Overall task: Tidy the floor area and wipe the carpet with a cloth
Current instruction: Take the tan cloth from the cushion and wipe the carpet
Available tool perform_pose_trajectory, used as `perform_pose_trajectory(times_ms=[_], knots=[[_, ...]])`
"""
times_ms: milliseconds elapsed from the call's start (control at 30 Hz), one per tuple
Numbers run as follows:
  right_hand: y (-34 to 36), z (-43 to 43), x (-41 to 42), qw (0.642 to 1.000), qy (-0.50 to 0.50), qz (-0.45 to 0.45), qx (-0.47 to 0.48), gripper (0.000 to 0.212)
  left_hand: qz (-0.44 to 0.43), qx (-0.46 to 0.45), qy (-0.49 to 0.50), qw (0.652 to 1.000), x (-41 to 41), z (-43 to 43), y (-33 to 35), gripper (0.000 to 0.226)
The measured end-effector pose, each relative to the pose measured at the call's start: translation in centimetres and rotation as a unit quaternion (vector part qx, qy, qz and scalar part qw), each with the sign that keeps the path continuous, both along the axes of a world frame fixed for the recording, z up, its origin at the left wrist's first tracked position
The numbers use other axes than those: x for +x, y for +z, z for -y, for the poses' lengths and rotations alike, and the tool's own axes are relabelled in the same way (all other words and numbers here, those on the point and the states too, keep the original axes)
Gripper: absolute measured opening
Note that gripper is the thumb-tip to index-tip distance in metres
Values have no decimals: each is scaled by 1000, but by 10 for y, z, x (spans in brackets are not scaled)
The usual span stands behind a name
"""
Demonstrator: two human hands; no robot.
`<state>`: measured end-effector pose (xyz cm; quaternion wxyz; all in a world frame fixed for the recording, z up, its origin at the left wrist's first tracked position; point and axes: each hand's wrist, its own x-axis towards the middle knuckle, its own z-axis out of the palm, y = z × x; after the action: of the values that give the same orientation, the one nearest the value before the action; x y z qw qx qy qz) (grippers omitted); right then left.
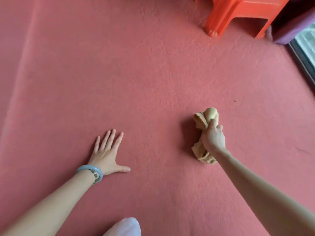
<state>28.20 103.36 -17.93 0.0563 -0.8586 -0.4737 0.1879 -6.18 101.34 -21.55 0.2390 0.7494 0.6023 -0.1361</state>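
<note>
Far left, the person's left grip [106,155] lay flat on the red carpet [153,74], palm down, fingers straight and fanned apart, thumb stuck out to the side, holding nothing. A pale blue-grey bangle [90,172] sat on that wrist, with a beaded band tucked just under it. Low in the middle, a knee in white fabric [124,227] poked into view, near the left forearm.

Over to the right, and well apart from the flat hand, there was the yellow-tan cloth [201,121], bunched up and down on the carpet. The right grip [214,138] was curled round its middle, fingers wrapped tight, with crumpled ends sticking out beyond the knuckles and back under the wrist.

Further back on the right stood an orange-red plastic stool [238,16], feet on the carpet. Just beside it was something dark purple [293,23], then a bright doorway frame [305,48] at the edge.
</note>
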Motion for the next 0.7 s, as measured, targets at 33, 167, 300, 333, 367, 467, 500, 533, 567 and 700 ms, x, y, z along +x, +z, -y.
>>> perform_pose_trajectory(times_ms=[33, 167, 300, 333, 367, 467, 500, 533, 567, 700], knots=[[-2, -4, -29, 999, 40, -8, 2, 33, 4, 3, 1, 1000, -3, 0, 0, 136], [1, -6, -139, 979, 201, -35, -20, 50, 25, 16, 11, 1000, -17, 0, -3, 141], [3, -10, -189, 929, 349, -110, -53, 52, -3, 41, -19, 999, -37, -11, -14, 137], [4, -16, -186, 921, 364, -128, -59, 50, -8, 41, -30, 999, -40, -14, -17, 132], [4, -24, -175, 920, 360, -143, -61, 49, -9, 43, -35, 998, -41, -17, -19, 129], [2, -50, -107, 954, 259, -147, -36, 33, 26, 61, -30, 997, -41, -27, -19, 128], [0, -56, -76, 969, 213, -121, -13, 25, 37, 73, -23, 996, -41, -32, -19, 127], [-1, -61, -46, 983, 164, -87, 4, 21, 46, 83, -18, 995, -41, -38, -19, 126], [-2, -64, -17, 992, 116, -53, 11, 22, 51, 88, -12, 995, -41, -44, -18, 127], [4, -63, 55, 998, -41, 40, -5, 27, 60, 92, 16, 994, -47, -68, -16, 132]])
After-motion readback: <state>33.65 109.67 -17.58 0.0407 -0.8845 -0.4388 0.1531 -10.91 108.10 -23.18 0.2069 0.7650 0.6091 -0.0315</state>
